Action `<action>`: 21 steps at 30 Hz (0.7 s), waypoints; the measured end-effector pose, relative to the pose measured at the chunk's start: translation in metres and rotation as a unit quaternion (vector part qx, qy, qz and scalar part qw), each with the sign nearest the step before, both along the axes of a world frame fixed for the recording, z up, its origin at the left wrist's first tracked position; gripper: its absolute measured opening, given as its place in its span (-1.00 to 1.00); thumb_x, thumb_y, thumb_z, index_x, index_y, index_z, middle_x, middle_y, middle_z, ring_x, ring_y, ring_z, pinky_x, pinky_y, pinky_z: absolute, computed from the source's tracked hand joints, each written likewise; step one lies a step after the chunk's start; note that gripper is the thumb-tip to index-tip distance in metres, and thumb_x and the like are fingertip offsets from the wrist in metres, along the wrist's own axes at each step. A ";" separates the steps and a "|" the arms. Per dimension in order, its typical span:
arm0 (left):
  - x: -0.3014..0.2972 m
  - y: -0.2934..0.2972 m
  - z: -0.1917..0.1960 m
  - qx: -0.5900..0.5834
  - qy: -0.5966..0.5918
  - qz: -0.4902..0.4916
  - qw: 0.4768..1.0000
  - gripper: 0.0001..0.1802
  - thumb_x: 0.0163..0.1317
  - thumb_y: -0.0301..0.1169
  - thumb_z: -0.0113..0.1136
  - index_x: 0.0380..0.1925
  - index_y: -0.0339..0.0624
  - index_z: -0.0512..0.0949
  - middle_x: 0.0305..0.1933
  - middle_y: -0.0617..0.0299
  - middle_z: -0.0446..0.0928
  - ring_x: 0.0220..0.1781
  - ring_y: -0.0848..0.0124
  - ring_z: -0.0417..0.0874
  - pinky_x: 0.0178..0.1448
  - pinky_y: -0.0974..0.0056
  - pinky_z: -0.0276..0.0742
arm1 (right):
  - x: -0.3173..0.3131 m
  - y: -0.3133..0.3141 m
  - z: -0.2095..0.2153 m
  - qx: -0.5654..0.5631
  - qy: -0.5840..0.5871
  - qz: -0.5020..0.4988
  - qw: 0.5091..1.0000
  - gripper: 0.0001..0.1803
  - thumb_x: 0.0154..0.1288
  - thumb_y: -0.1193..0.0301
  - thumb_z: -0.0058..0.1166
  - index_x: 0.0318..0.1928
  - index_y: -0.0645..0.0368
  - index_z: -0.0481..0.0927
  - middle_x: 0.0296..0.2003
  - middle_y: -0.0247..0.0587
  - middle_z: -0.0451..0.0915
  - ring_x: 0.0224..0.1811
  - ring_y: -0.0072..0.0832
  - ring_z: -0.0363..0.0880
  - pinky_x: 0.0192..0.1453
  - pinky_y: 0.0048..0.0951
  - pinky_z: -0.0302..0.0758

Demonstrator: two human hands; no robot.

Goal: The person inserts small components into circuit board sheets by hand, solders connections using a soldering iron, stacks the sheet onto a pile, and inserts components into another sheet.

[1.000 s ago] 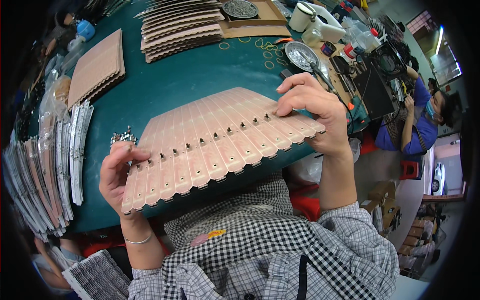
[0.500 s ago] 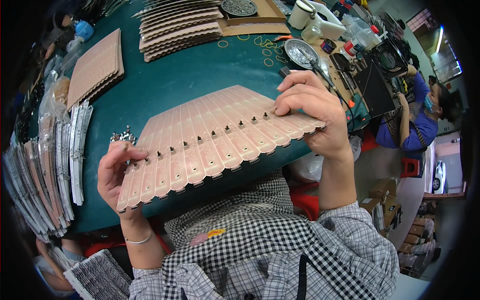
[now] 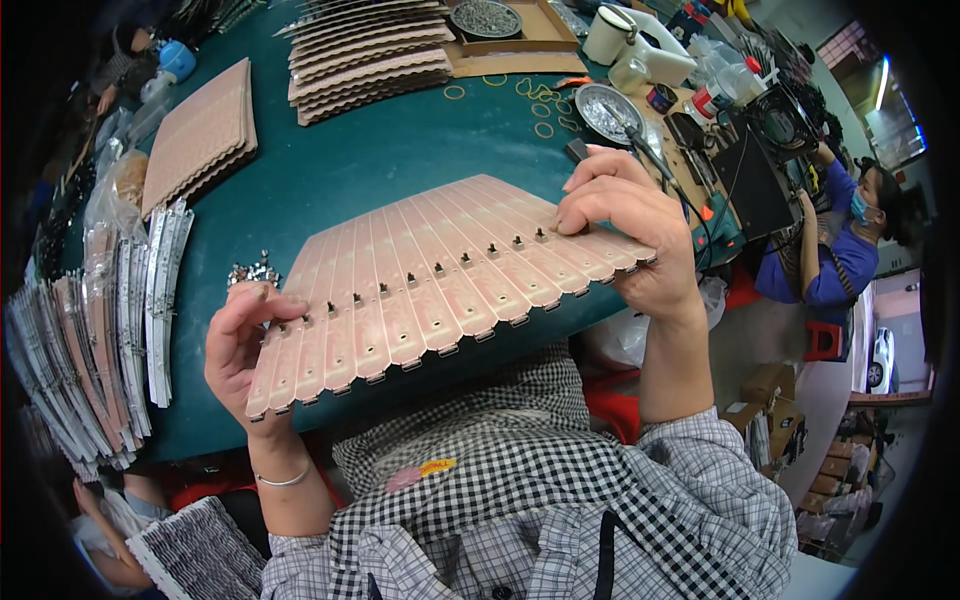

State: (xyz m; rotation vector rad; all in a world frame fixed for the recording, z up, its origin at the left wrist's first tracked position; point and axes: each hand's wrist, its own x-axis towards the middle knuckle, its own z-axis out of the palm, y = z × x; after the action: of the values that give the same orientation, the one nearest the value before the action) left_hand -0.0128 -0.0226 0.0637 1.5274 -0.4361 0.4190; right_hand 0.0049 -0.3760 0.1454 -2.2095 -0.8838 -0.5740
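Between both hands I hold up a pinkish circuit board panel [image 3: 420, 270], scored into long narrow strips with a scalloped near edge. A row of small black switches [image 3: 465, 259] stands up across it, and small metal parts stick out under the near edge. My left hand [image 3: 240, 335] grips the left edge, its thumb and fingertips by the leftmost switches. My right hand [image 3: 640, 230] pinches the right edge, fingers on top near the last switch. The panel tilts over the near side of the green table [image 3: 230, 230]. Small shiny metal parts [image 3: 255, 272] lie beyond my left hand.
Stacked panels stand at the back [image 3: 370, 75] and at the back left [image 3: 200, 140]. Bundled metal-coloured strips [image 3: 160, 305] lie at left. Rubber bands [image 3: 540, 95], a metal dish [image 3: 605, 112] and a soldering iron [image 3: 645, 150] are at back right. A co-worker in purple [image 3: 830, 240] sits at right.
The whole view has shifted slightly, with the table things a little farther right. Both hands keep the same hold on the panel, which has hardly moved.
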 end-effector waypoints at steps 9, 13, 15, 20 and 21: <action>0.000 -0.005 0.005 0.008 -0.005 0.015 1.000 -0.37 0.08 -0.23 0.47 0.09 -0.32 0.50 -0.24 0.09 0.69 -0.05 0.35 0.55 0.25 0.21 0.33 | -0.012 -0.004 0.014 0.014 0.025 -0.018 0.999 -0.34 -0.27 0.08 0.53 -0.15 0.21 0.62 -0.16 -0.21 0.66 0.01 -0.15 0.58 0.17 -0.14 0.47; 0.002 -0.005 0.002 0.015 -0.017 0.013 1.000 -0.37 0.08 -0.23 0.47 0.10 -0.32 0.49 -0.24 0.09 0.69 -0.06 0.37 0.57 0.27 0.21 0.32 | -0.024 0.000 0.050 -0.083 -0.022 0.006 0.996 -0.08 -0.32 -0.21 0.42 -0.05 0.29 0.63 -0.14 -0.09 0.65 0.03 -0.09 0.58 0.13 -0.15 0.48; 0.003 -0.006 0.000 0.007 -0.017 0.013 1.000 -0.36 0.08 -0.23 0.47 0.10 -0.31 0.49 -0.24 0.09 0.69 -0.06 0.38 0.58 0.28 0.22 0.31 | -0.025 0.009 0.060 -0.113 -0.046 -0.004 0.992 0.03 -0.43 -0.32 0.34 -0.08 0.35 0.64 -0.18 -0.06 0.65 -0.03 -0.09 0.60 0.07 -0.17 0.49; -0.003 -0.007 -0.002 -0.017 0.006 0.029 0.999 -0.34 0.06 -0.21 0.49 0.10 -0.31 0.49 -0.22 0.09 0.69 -0.08 0.39 0.61 0.21 0.26 0.40 | -0.021 0.004 0.073 -0.102 -0.039 -0.001 0.994 -0.09 -0.25 -0.25 0.35 -0.11 0.36 0.65 -0.23 -0.06 0.65 -0.07 -0.15 0.61 0.05 -0.24 0.50; -0.003 -0.007 -0.001 -0.020 0.004 0.026 0.999 -0.34 0.06 -0.21 0.49 0.10 -0.31 0.49 -0.22 0.09 0.69 -0.08 0.39 0.61 0.21 0.26 0.40 | -0.023 0.001 0.070 -0.088 -0.012 -0.008 0.996 -0.21 -0.10 -0.18 0.32 -0.13 0.35 0.65 -0.24 -0.05 0.65 -0.08 -0.16 0.61 0.05 -0.25 0.50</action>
State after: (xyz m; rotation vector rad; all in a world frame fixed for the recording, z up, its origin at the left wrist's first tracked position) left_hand -0.0158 -0.0291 0.0623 1.5043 -0.3796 0.4588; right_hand -0.0182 -0.3746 0.2152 -2.3729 -0.9631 -0.5496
